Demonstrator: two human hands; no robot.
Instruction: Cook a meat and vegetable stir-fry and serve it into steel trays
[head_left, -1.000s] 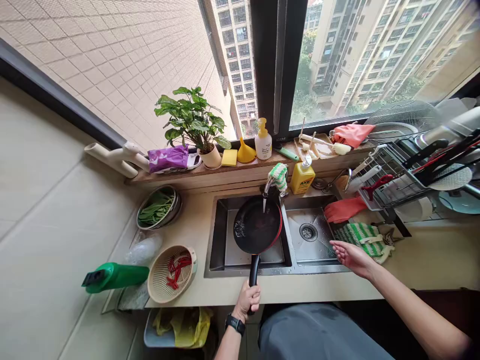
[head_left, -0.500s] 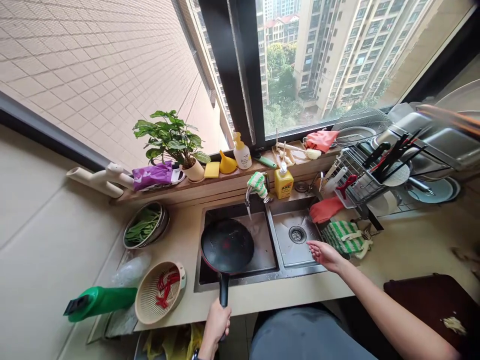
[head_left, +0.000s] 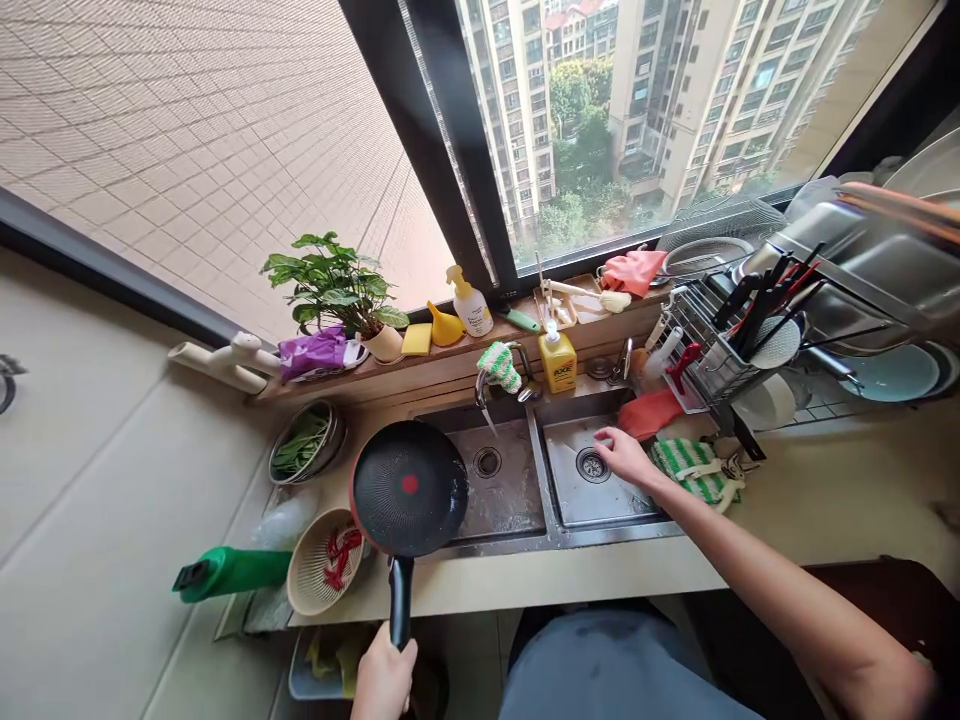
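Beyond left grip point(head_left: 384, 675), pan point(head_left: 409, 487), handle point(head_left: 400, 595) clasped

a slate-grey garment point(head_left: 630, 670), plain and rounded, with darker blotches point(head_left: 592, 648) near its upper edge, shows below the fingers point(head_left: 609, 445) of the right hand point(head_left: 631, 462). behind those fingers, the wrist point(head_left: 660, 485) and forearm point(head_left: 750, 562) are bare; the left hand point(head_left: 384, 674) is bare too.

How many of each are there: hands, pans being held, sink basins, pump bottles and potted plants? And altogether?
Hands: 2, left hand and right hand
Held: 1 pan
Basins: 2, left basin and right basin
Pump bottles: 2, white bottle and yellow bottle
Potted: 1 plant
Total: 8
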